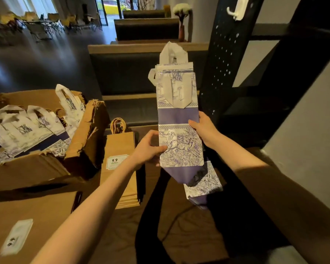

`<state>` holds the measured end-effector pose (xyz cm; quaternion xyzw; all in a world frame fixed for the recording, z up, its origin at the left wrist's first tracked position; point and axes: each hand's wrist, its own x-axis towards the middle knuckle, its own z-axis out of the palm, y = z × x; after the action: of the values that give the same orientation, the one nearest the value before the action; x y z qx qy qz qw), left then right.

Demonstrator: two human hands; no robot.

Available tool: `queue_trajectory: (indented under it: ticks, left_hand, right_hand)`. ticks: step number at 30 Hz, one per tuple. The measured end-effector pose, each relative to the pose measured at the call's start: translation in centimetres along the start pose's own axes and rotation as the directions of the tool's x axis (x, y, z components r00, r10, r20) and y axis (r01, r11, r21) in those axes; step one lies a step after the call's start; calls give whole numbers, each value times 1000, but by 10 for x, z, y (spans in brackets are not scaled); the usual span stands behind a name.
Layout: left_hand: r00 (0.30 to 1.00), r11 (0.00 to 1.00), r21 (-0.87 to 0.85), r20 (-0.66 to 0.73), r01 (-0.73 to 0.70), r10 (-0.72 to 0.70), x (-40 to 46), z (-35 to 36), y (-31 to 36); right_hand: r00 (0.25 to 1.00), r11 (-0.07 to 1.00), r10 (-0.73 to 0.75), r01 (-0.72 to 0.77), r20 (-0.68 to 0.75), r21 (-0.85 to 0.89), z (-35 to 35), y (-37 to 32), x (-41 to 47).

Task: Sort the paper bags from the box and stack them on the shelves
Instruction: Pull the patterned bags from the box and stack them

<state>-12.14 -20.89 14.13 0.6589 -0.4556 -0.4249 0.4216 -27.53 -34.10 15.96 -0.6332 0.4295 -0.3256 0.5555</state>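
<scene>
I hold a flat bundle of white and purple patterned paper bags (pixel 177 115) upright in front of me, handles at the top. My left hand (pixel 150 147) grips its lower left edge, thumb on the printed front. My right hand (pixel 204 130) grips the right edge a little higher. More of the same patterned bags (pixel 32 128) stand in the torn cardboard box (pixel 36 168) at the left. A stack of brown paper bags (pixel 120 159) with twisted handles and a 9.9 label lies beside the box. The black metal shelf frame (pixel 223 54) rises at the right.
A closed cardboard carton (pixel 31 225) with a white label sits at the lower left. Another patterned bag (pixel 204 181) lies below the bundle. Dark benches with wooden tops (pixel 147 48) stretch ahead. A grey wall (pixel 312 130) stands at the right.
</scene>
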Motion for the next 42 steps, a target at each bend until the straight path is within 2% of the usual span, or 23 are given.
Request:
queue_trajectory:
  ticks: [2,6,10,13,15,21,24,29,35,37,42]
  left_hand:
    - [1000,1000,-7,23,18,-18,0,10,-7]
    - [997,998,-14,51,54,-53,2,27,-19]
    - [994,995,-27,58,99,-97,9,44,-29]
    - [987,989,-26,67,148,-146,15,60,-38]
    - [984,984,-29,51,173,-172,18,74,-45]
    - [975,979,2,-90,202,-201,27,113,-70]
    - [968,972,58,-115,229,-221,33,127,-86]
    - [931,928,119,-141,353,-336,35,146,-96]
    - [899,881,232,-259,413,-353,42,160,-98]
    - [892,867,262,-283,424,-351,45,164,-98]
    - [879,872,236,-332,429,-342,46,170,-102]
  right_hand:
    - [992,995,39,-28,122,-93,-9,7,-5]
    - [963,967,163,-113,215,-227,-28,22,-17]
    - [926,956,163,-64,341,-285,-47,44,-28]
    - [933,934,238,-143,271,-328,-57,64,-22]
    - [936,927,240,-142,256,-347,-63,78,-20]
    - [955,937,73,33,287,-347,-83,122,-19]
    - [949,931,110,6,296,-365,-88,144,-17]
    - [948,894,207,-83,243,-441,-89,174,-22]
    - [971,840,167,-50,170,-540,-87,191,-17]
    - [959,820,230,-101,164,-563,-86,200,-16]
    - [878,828,419,-266,230,-494,-78,206,-16]
